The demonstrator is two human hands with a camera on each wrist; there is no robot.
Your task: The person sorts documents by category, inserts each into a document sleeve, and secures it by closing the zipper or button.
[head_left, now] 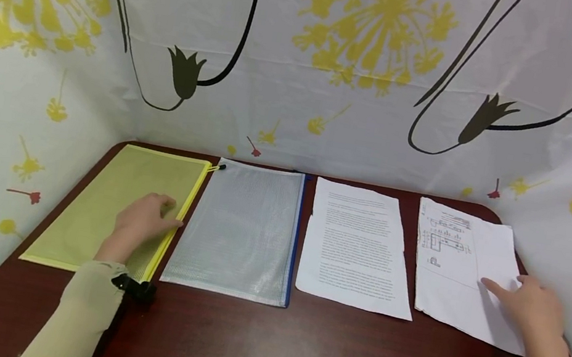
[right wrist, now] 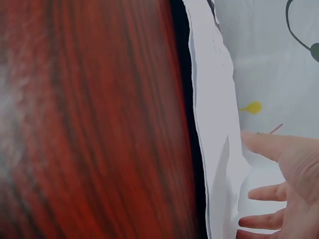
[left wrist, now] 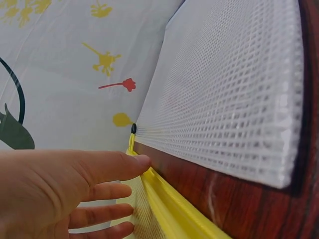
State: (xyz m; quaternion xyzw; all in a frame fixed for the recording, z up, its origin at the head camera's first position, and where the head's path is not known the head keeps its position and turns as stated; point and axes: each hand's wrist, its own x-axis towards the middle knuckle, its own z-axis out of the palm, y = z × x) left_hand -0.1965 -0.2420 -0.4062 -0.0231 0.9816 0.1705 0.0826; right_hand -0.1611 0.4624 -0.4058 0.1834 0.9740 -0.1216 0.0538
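A yellow mesh zipper pouch [head_left: 109, 194] lies flat at the left, its yellow zipper strip [left wrist: 169, 201] along the right side. My left hand [head_left: 144, 221] is over that strip; in the left wrist view the thumb tip meets it and the other fingers are loosely extended. Far right lies a stack of white sheets [head_left: 445, 291] with a printed diagram. My right hand [head_left: 535, 308] is over the right part of this stack, thumb and fingers spread apart. Whether its fingertips touch the paper I cannot tell.
A clear mesh zipper pouch [head_left: 240, 234] with a blue zipper edge lies right of the yellow one. Beside it is a stack of printed text sheets [head_left: 356, 246]. The dark wooden table [head_left: 303, 356] meets a patterned white curtain [head_left: 285, 110] at its back and sides.
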